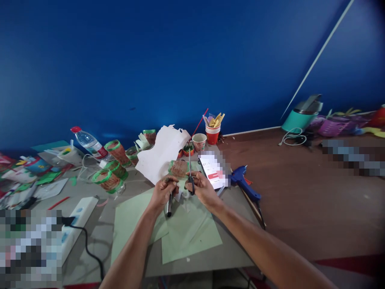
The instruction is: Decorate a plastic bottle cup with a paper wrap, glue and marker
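My right hand (pixel 202 188) grips a pair of scissors (pixel 191 180), their blades pointing up and away from me. Close by on the left, my left hand (pixel 165 189) is closed with its fingertips pinched together; what it pinches is too small and dark to name. A dark, shiny cylinder (pixel 169 208) shows just under that hand, and I cannot tell whether it is held or lies on the paper. Beneath both hands are pale green paper sheets (pixel 192 241). A brown piece with green edges (pixel 179 167) lies just beyond them.
A torn white sheet (pixel 164 150) stands behind the hands. Right of them are a phone (pixel 214 172) and a blue glue gun (pixel 245 182). Brown-and-green cups (pixel 106 180), a water bottle (pixel 90 143) and a power strip (pixel 78 224) are left. A red cup (pixel 212 135) holds plastic cutlery.
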`<state>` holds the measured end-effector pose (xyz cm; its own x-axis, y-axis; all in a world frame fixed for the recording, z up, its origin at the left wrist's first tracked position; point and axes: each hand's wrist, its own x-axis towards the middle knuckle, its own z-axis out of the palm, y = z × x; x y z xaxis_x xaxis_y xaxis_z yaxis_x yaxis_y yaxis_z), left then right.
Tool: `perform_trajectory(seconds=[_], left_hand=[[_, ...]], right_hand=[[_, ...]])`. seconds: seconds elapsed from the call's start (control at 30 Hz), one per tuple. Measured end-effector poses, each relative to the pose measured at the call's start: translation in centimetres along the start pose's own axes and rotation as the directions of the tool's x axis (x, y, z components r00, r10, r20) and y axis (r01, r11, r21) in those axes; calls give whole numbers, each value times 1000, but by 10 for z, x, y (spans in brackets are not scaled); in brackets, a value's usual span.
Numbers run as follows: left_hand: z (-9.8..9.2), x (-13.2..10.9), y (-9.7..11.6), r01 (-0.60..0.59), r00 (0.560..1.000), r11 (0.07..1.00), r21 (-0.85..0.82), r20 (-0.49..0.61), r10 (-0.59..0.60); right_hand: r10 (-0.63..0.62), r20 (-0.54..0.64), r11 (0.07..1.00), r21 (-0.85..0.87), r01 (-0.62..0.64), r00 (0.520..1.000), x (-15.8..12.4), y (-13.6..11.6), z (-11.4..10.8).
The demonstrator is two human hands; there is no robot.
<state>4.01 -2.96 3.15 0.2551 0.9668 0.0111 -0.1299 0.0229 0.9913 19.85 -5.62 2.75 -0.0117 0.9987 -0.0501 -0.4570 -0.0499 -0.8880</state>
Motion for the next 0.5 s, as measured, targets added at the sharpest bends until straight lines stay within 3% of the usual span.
perform_trajectory(seconds=[0.37,0.5], left_hand=[[10,-4,1,45,989,996,75,136,-55],[13,-5,0,41,990,998,38,132,-46]], right_hand=[[61,32,996,-59,-59,998,-1,1,0],[78,55,994,-77,-74,995,-1,3,-1]])
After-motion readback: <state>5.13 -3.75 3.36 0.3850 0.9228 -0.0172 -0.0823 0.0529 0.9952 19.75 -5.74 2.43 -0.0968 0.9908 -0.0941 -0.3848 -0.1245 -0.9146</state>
